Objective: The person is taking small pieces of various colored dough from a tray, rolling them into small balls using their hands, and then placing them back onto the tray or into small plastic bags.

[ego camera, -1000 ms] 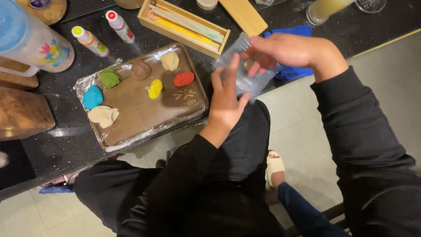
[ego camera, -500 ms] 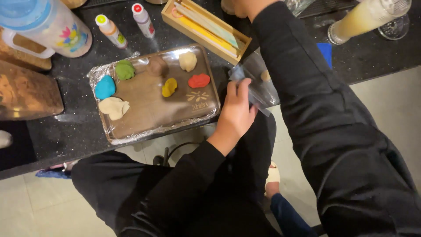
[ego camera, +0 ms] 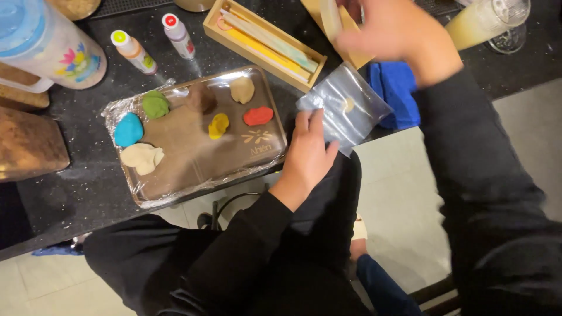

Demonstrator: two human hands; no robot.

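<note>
So the biggest thing near the hands is the foil-lined rectangular metal tray (ego camera: 175, 187), sitting just to the left of the left hand (ego camera: 305, 153) on the black speckled countertop (ego camera: 76, 175). It's already stocked: blue, green, brown, tan, yellow, red and cream lumps of soft dough (ego camera: 218, 125) laid out apart from each other, so I'd say the colouring and portioning part looks mostly done.

Next down in size, the clear zip-top plastic bag (ego camera: 345, 108) lies flat at the counter edge, right under the left hand's fingertips. That hand is flat, fingers together and pressing the near corner of the bag down. There's a small pale bit of dough inside, near the middle, so my guess is that piece hasn't come out yet.

The right hand (ego camera: 398, 32) is up beyond the bag, blurred, over the light wooden tool box lid (ego camera: 351, 41). It seems to be gripping a pale stick-like thing, but I can't tell for sure.

Past the tray, further from the left hand, is the open wooden box of long modelling tools (ego camera: 263, 41), and two small food colouring bottles (ego camera: 133, 51) stand left of it.
</note>
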